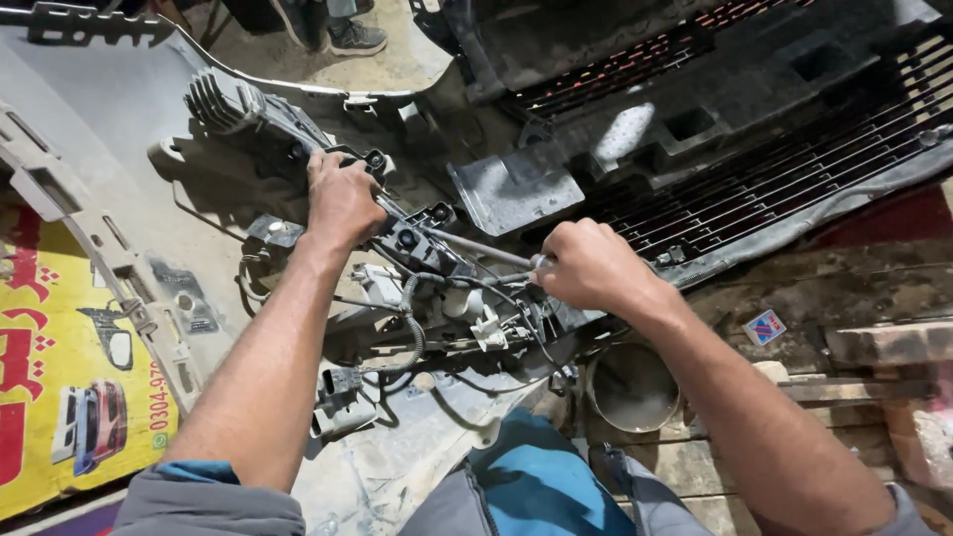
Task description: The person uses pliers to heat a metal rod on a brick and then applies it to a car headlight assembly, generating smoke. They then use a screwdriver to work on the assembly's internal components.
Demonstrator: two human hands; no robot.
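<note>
My left hand point(340, 199) is stretched well out in front of me, forearm bare and nearly straight, knuckles up. Its fingers are curled down tight over the top of a black metal bracket assembly with bolts and clips point(412, 238), which lies on the inside of a large grey plastic car bumper shell point(119, 129).

My right hand point(586, 266) comes in from the lower right with the elbow bent and the wrist turned inward. It is closed in a fist around the end of a thin silver metal tool shaft point(486, 250), whose far end points left into the bracket assembly; I cannot tell what kind of tip it has. The two hands sit near each other, with the bracket assembly between them.

Just below the bracket assembly hangs a tangle of black wires and a ribbed black hose point(412, 333) with white plastic connectors. Right of and above the bracket assembly is a black slatted plastic grille point(794, 149). Below and right of it, a round dusty metal bowl point(630, 387) rests on the floor. Far left of it lies a yellow printed banner point(60, 417). Beyond the bracket assembly, a person's grey shoe point(355, 38) stands on the ground.
</note>
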